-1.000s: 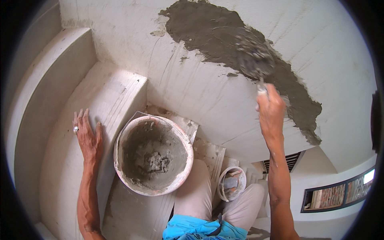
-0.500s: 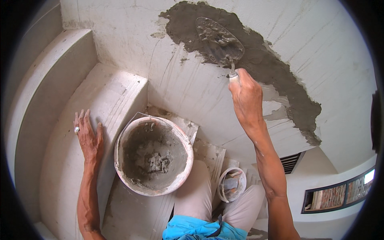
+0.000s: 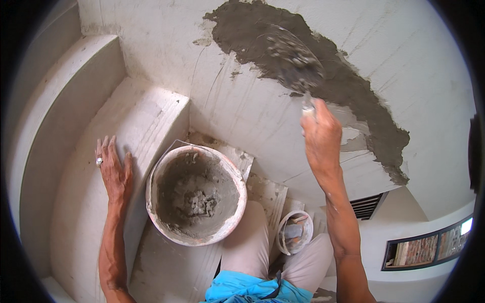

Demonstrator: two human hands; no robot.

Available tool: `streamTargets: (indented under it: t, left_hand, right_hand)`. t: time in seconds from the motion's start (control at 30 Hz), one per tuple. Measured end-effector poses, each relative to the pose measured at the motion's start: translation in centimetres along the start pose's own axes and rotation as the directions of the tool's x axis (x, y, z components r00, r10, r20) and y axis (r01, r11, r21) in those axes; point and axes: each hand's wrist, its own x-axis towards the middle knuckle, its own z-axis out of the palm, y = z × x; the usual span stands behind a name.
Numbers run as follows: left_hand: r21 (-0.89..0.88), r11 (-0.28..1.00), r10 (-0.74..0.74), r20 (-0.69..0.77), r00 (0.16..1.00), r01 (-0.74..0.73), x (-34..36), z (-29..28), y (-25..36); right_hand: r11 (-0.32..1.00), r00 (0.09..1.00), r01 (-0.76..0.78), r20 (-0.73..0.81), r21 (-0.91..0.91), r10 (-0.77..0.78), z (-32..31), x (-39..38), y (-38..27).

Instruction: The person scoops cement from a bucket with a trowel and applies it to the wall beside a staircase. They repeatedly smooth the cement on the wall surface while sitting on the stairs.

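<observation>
My right hand is closed round the handle of a trowel, whose mortar-smeared blade lies over a long patch of wet grey mortar on the pale wall. The blade is blurred by motion. My left hand, with a ring on one finger, rests flat on a pale step, fingers stretched out and holding nothing. Between my arms stands a round bucket with a wire handle, its inside coated with grey mortar and a lumpy heap at the bottom.
A smaller white pail with tools inside stands beside my knee. Curved steps rise on the left, and mortar-stained steps go down at the right. A dark slatted vent and a long window are at the lower right.
My right hand and the trowel have moved right and slightly down along the mortar patch. My left hand still rests on the step.
</observation>
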Motion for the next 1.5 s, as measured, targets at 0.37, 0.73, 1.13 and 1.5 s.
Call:
streamTargets:
  t: [0.37, 0.73, 1.13, 1.5]
  left_hand:
    - [-0.036, 0.999, -0.012, 0.011, 1.0, 0.012, -0.1, -0.3, 0.2]
    - [-0.038, 0.999, 0.005, -0.032, 0.999, -0.006, -0.4, 0.3, -0.3]
    - [0.002, 0.999, 0.049, -0.06, 0.997, -0.049, -0.2, 1.0, -1.1]
    - [-0.028, 0.996, 0.084, -0.07, 0.994, -0.086, -0.1, 1.4, -1.6]
  right_hand:
    - [0.992, 0.99, -0.127, 0.065, -0.008, 0.127, 0.6, 0.2, 0.2]
    - [0.9, 0.826, -0.347, 0.54, 0.264, 0.16, -1.3, -4.5, -0.3]
    - [0.702, 0.547, 0.704, 0.715, -0.111, -0.435, 3.3, -5.9, -4.6]
    - [0.679, 0.478, 0.732, 0.675, 0.046, -0.562, 7.1, -9.1, -4.3]
